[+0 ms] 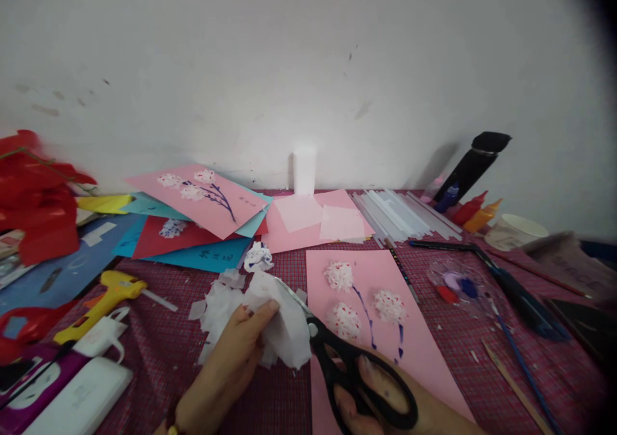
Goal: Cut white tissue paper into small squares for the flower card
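Observation:
My left hand point(236, 351) pinches a folded wad of white tissue paper point(282, 322) low in the middle of the view. My right hand point(371, 393) has its fingers through the handles of black scissors point(347, 364), whose blades reach into the tissue. Just right of the tissue lies a pink card point(385, 332) with three white tissue flowers point(339, 275) on blue painted stems. Loose scraps of white tissue point(216, 303) lie under and left of my left hand.
A yellow glue gun point(108, 297) and white boxes lie at the left. Coloured cards point(202, 200) and red paper flowers point(33, 194) sit behind. Glue sticks point(400, 213), paint bottles point(475, 207), a palette point(453, 281), brushes and a paper cup point(513, 229) crowd the right.

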Tool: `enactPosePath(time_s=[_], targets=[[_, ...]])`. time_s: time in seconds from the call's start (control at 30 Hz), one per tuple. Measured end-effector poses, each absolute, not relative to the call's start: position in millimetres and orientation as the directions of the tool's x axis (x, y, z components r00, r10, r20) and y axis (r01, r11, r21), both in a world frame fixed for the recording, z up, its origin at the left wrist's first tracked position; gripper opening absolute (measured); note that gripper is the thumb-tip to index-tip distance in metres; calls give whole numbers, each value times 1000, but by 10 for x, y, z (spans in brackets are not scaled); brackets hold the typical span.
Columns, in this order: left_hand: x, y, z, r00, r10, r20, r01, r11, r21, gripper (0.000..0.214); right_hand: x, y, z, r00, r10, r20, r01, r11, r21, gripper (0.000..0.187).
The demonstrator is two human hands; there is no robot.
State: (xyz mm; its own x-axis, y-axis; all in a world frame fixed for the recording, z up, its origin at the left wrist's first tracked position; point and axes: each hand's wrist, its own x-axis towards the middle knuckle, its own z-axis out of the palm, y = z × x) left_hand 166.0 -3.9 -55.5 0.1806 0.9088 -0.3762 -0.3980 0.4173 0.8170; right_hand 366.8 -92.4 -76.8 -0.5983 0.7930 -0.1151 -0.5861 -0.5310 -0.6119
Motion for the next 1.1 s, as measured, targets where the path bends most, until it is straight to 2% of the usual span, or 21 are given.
enactPosePath(time_s=[0.2,0.37,0.43,0.67,0.83,1.1], targets=[[1674,-43,-523,219,910,-352,-413,413,811,21,3598,-895,-836,-685,721,-107,-571,-621,-537,70],[1691,-78,-499,247,888,-387,-405,458,792,24,3622,-961,-761,-641,747,-177,-623,-641,-448,56],[1701,-98,-480,270,873,-406,-390,484,783,24,3640,-989,-730,-625,755,-196,-634,-639,-435,57],[1718,-187,-463,290,837,-464,-354,544,760,31,3651,-988,-783,-532,816,-226,-614,-555,-562,60],[1702,-201,-578,308,841,-444,-330,532,780,30,3693,-984,-860,-469,855,-220,-614,-495,-615,55],[1736,-221,-534,319,829,-460,-338,553,761,30,3836,-1047,-873,-486,844,-228,-597,-511,-619,48]])
